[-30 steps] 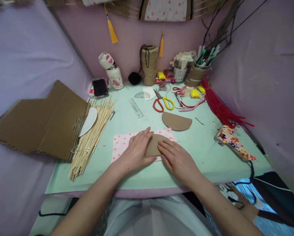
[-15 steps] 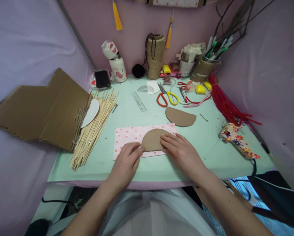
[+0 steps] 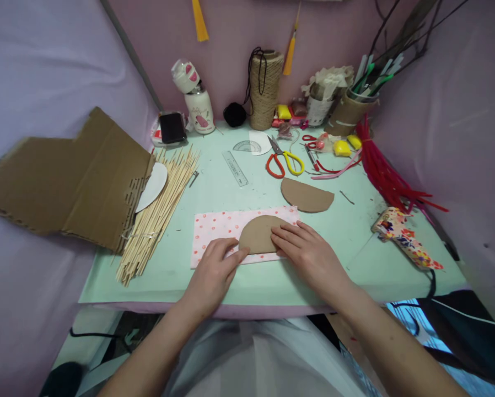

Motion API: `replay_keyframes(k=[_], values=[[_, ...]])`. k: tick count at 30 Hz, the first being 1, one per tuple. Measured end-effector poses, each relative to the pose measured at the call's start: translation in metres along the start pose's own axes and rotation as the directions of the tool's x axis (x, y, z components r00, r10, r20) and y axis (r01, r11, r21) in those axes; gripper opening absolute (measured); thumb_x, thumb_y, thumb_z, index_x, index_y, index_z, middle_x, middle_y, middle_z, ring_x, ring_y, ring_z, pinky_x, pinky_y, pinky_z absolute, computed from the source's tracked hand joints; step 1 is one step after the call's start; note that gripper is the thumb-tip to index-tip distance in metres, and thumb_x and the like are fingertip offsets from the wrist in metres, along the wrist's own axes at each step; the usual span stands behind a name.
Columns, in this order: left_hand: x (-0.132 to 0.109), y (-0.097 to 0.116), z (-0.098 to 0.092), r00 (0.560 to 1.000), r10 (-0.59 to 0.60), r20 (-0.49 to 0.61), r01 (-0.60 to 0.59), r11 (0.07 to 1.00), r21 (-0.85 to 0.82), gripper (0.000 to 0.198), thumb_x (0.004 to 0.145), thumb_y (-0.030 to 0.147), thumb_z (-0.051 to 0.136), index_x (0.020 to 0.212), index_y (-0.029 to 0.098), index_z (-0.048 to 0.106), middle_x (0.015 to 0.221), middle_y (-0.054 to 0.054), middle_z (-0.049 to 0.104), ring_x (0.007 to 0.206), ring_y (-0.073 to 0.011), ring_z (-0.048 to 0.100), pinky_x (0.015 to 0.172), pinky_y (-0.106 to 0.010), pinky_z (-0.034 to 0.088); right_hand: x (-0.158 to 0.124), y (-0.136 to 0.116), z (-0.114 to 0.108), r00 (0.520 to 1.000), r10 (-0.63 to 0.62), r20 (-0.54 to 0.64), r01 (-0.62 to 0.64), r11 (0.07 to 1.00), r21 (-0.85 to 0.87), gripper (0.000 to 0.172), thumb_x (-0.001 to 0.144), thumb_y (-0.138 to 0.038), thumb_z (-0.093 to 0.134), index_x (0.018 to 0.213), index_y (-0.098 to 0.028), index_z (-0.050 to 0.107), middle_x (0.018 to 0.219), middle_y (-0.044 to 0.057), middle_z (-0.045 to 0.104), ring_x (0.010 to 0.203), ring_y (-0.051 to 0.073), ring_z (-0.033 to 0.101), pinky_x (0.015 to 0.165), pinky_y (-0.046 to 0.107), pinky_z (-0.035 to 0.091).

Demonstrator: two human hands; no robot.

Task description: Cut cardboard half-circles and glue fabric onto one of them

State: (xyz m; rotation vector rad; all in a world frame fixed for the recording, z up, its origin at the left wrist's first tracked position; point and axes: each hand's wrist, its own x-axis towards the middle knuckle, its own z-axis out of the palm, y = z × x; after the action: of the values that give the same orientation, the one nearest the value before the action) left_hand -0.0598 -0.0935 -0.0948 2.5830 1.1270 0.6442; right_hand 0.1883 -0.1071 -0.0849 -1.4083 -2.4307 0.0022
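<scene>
A brown cardboard half-disc (image 3: 258, 234) lies on a strip of white fabric with pink dots (image 3: 216, 229) on the mint-green table (image 3: 355, 264). My right hand (image 3: 311, 256) rests flat with its fingers stretched onto the half-disc's right side. My left hand (image 3: 214, 273) lies at the fabric's near edge, fingers together, fingertips touching the half-disc's lower left corner. A second cardboard half-disc (image 3: 307, 194) lies farther back to the right.
A bundle of bamboo skewers (image 3: 160, 212) and a large cardboard sheet (image 3: 74, 176) lie at the left. Scissors (image 3: 283, 160), a ruler (image 3: 236, 168), a protractor (image 3: 247, 146), a twine spool (image 3: 265, 88) and red sticks (image 3: 386, 176) are behind. A patterned glue gun (image 3: 404, 240) lies right.
My left hand slid off the half-disc toward me to the fabric's near edge, uncovering the disc. The right hand stayed on it. The view tilted downward a little.
</scene>
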Motion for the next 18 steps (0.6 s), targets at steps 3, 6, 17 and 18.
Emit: replay_keyframes(k=[3,6,17,18], values=[[0.0,0.0,-0.001,1.0,-0.004,0.005,0.004,1.0,0.001,0.034,0.091,0.013,0.049,0.121,0.024,0.059,0.116,-0.009,0.053,0.107,-0.0223,0.048,0.088,-0.04,0.048,0.0,0.0,0.001,1.0,-0.01,-0.005,0.01,1.0,-0.005,0.028,0.093,-0.021,0.052,0.118,-0.016,0.065,0.125,0.007,0.066,0.119,0.025,0.055,0.104,0.047,0.041],[0.0,0.001,-0.001,1.0,-0.008,0.005,0.008,1.0,0.002,0.034,0.092,0.014,0.048,0.121,0.026,0.059,0.116,-0.008,0.053,0.107,-0.0219,0.048,0.088,-0.04,0.049,0.001,0.0,0.002,1.0,-0.014,-0.006,0.014,1.0,0.003,0.029,0.094,-0.02,0.051,0.118,-0.014,0.065,0.126,0.007,0.065,0.119,0.026,0.055,0.104,0.048,0.042],[-0.001,0.0,0.0,1.0,-0.001,-0.005,0.002,1.0,0.014,0.034,0.091,0.011,0.047,0.121,0.024,0.058,0.119,-0.01,0.052,0.108,-0.022,0.048,0.089,-0.041,0.049,-0.027,0.028,-0.013,0.97,0.218,-0.111,-0.172,0.93,0.326,0.031,0.095,-0.022,0.047,0.124,-0.021,0.06,0.128,0.01,0.062,0.12,0.021,0.055,0.099,0.042,0.049],[0.0,0.0,0.0,1.0,-0.002,-0.004,0.002,1.0,0.015,0.034,0.091,0.011,0.047,0.121,0.024,0.058,0.119,-0.01,0.052,0.108,-0.0221,0.048,0.089,-0.041,0.049,-0.03,0.03,-0.014,0.969,0.222,-0.104,-0.174,0.922,0.346,0.03,0.095,-0.021,0.047,0.122,-0.022,0.061,0.126,0.009,0.063,0.119,0.021,0.056,0.098,0.042,0.049]])
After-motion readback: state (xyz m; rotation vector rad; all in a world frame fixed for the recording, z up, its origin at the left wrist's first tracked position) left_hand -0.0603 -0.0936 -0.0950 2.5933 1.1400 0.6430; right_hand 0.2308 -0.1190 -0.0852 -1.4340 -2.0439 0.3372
